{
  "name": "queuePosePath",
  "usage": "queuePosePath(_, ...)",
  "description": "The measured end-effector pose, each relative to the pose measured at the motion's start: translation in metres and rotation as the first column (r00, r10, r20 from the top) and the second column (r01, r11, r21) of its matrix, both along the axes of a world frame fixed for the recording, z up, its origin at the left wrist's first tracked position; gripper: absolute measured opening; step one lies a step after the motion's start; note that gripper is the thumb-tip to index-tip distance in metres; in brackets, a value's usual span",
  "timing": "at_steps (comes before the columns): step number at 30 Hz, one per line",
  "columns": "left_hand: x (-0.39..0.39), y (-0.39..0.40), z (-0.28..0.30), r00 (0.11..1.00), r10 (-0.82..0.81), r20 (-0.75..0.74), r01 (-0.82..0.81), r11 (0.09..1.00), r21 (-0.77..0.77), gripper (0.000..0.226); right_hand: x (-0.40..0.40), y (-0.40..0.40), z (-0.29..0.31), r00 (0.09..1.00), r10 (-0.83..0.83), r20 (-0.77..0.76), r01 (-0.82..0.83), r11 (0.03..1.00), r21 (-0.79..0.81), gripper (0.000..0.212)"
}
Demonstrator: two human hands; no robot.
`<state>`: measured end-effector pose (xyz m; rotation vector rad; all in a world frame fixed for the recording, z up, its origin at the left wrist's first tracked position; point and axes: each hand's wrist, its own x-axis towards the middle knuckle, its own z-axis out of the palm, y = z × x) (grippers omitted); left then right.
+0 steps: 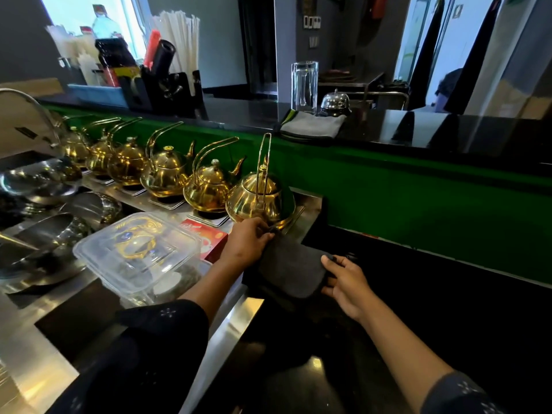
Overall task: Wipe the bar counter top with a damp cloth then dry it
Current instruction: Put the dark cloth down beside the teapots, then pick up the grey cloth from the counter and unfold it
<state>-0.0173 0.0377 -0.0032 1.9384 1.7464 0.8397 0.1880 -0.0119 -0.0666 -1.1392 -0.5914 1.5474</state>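
Note:
A dark grey cloth [291, 268] lies spread at the left end of the low black counter [418, 294]. My left hand [248, 239] pinches the cloth's far left corner, close to the nearest golden kettle. My right hand [343, 279] grips the cloth's right edge, fingers curled round it. A second, lighter grey cloth [312, 125] lies folded on the raised black bar top [448, 130], in front of an upturned glass jug.
A row of several golden kettles [260, 198] stands on the steel shelf at left. A clear plastic box [137, 252] and a red carton [206, 237] sit beside my left arm. A glass jug [304, 85], a service bell [334, 101] and a straw holder [167, 85] stand on the bar top.

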Motion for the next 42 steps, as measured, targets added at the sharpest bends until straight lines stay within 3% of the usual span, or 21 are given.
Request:
queuePosePath(5,0.001,0.003,-0.015,0.971,0.024,-0.237,-0.03,0.999,-0.02,0.028,-0.007,0.003,-0.02,0.99,-0.016,0.14,0.019,1.0,-0.018,0.017)
queuePosePath(7,0.002,-0.003,-0.02,0.921,0.104,-0.376,-0.077,0.993,0.084,0.036,-0.007,0.003,-0.028,0.95,0.013,0.313,-0.019,1.0,0.014,0.021)
queuePosePath(10,0.009,-0.017,-0.025,0.913,0.094,-0.397,-0.013,0.979,0.202,0.038,-0.008,0.003,-0.034,0.831,0.027,0.556,-0.095,0.991,0.095,0.038)
queuePosePath(12,0.014,-0.023,-0.03,0.905,-0.086,-0.416,0.15,0.981,0.124,0.05,-0.014,0.003,-0.033,0.803,-0.046,0.594,-0.095,0.974,0.204,0.044)
queuePosePath(15,0.017,-0.03,-0.042,0.782,-0.369,-0.502,0.321,0.929,-0.183,0.062,-0.031,0.0,-0.029,0.807,-0.06,0.587,-0.139,0.948,0.288,0.043)
queuePosePath(17,0.016,-0.033,-0.049,0.736,-0.396,-0.549,0.317,0.918,-0.238,0.062,-0.04,-0.005,-0.03,0.789,0.0,0.614,-0.222,0.932,0.286,0.043)
queuePosePath(19,0.017,-0.034,-0.045,0.756,-0.383,-0.53,0.302,0.924,-0.235,0.061,-0.04,-0.004,-0.028,0.755,-0.009,0.656,-0.238,0.928,0.287,0.043)
queuePosePath(23,0.033,-0.025,-0.002,0.845,-0.301,-0.442,0.299,0.951,-0.077,0.061,-0.022,0.016,0.012,0.733,-0.155,0.662,-0.132,0.923,0.362,0.04)
queuePosePath(26,0.055,-0.009,0.052,0.861,-0.258,-0.438,0.336,0.935,0.109,0.059,-0.004,0.046,0.063,0.718,-0.25,0.649,-0.105,0.884,0.456,0.037)
queuePosePath(29,0.07,0.014,0.105,0.869,-0.223,-0.442,0.338,0.919,0.202,0.057,0.012,0.073,0.116,0.679,-0.329,0.656,-0.091,0.849,0.52,0.037)
queuePosePath(36,0.072,0.085,0.171,0.892,-0.11,-0.439,0.246,0.932,0.267,0.052,0.039,0.122,0.199,0.472,-0.455,0.755,-0.149,0.803,0.577,0.036)
queuePosePath(39,0.066,0.117,0.18,0.906,-0.097,-0.413,0.208,0.95,0.233,0.052,0.048,0.145,0.209,0.364,-0.435,0.824,-0.217,0.821,0.529,0.033)
queuePosePath(42,0.06,0.143,0.182,0.888,-0.135,-0.44,0.233,0.956,0.178,0.057,0.051,0.167,0.21,0.193,-0.357,0.914,-0.34,0.849,0.403,0.041)
